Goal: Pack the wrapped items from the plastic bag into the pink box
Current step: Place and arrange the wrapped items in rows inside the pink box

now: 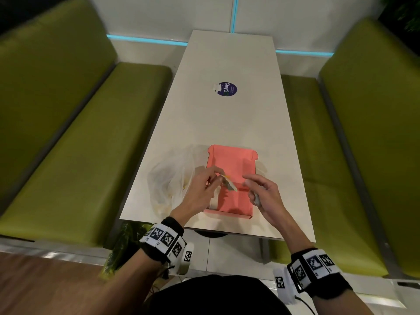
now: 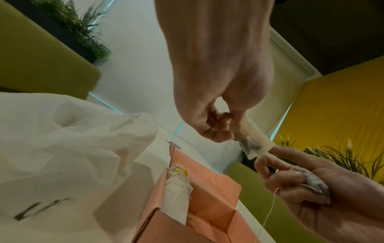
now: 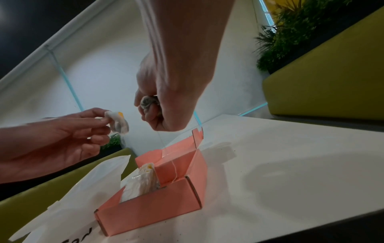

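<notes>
Green booth seats flank a pale tabletop [image 1: 227,114]; the pink box [image 1: 236,202] sits open beside the plastic bag [image 1: 169,176]. Left hand [image 1: 200,189] pinches a wrapped item [image 3: 118,122] by its top edge above the box. Right hand [image 1: 263,194] curls round a second, crumpled one [image 2: 315,182]. They look light, soft and crushable, so a gentle fingertip hold near the edge suits. More packets [image 3: 143,180] stand inside already.

A long pale desk [image 1: 227,114] runs out toward white wall panels [image 1: 163,14] edged with glowing cyan strips [image 1: 145,40]. Olive-green benches [image 1: 75,142] flank both sides. Leafy plants [image 3: 290,32], possibly artificial, sit behind one backrest; a round sticker [image 1: 225,89] marks the desktop.
</notes>
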